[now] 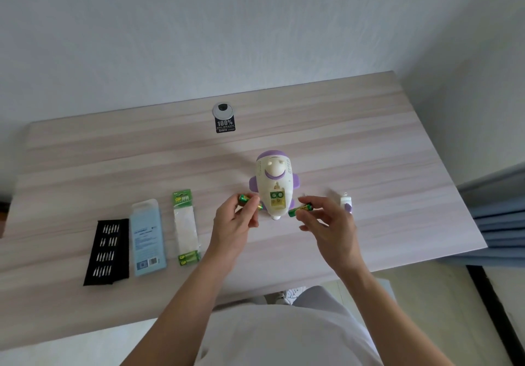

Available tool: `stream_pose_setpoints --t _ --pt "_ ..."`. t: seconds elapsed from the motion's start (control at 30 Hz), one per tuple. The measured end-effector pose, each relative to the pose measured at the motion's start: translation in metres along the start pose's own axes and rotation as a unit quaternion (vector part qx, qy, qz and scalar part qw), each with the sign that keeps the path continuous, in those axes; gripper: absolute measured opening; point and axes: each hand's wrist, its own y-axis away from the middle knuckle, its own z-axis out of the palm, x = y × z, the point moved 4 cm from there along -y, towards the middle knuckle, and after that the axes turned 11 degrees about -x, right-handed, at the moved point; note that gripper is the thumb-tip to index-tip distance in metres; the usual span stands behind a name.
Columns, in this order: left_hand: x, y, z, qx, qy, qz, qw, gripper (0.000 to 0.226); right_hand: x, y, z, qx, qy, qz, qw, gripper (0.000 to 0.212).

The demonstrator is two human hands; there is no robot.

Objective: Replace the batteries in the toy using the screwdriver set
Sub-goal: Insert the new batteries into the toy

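2 hands flank the smooth white-and-purple plastic toy [274, 172] on my wood-grain table [369, 152]: my left hand [233, 223] grips a green cylindrical battery [243, 198], my right hand [329, 223] pinches a second battery [301, 208] beside the open compartment [277, 198].

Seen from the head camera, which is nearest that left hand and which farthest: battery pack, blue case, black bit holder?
1. Battery pack, just left of the left hand.
2. Blue case, further left.
3. Black bit holder, farthest left.
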Motion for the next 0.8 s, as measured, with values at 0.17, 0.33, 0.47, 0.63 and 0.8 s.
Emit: stream_pose_setpoints --t 0.17,0.33,0.47,0.63,0.8 --pt "0.003 -0.009 0.001 -0.034 -0.153 0.099 0.983 0.011 0.002 -0.005 0.002 -0.006 0.031 -0.009 0.999 0.034" --pt "0.005 -0.012 0.006 0.0 -0.19 0.148 0.971 0.023 0.01 -0.017 -0.001 0.021 0.043 -0.001 0.999 0.029" --pt "-0.003 -0.015 0.01 -0.021 -0.231 0.197 0.952 0.016 0.016 -0.024 0.003 0.016 0.069 -0.023 0.997 0.02" --pt "-0.009 -0.015 0.015 0.001 -0.298 0.271 0.915 0.019 0.022 -0.026 0.011 0.037 0.141 -0.104 0.984 0.023" --pt "-0.015 -0.016 0.017 0.016 -0.356 0.289 0.888 0.021 0.031 -0.025 0.02 0.055 0.179 -0.137 0.973 0.022"
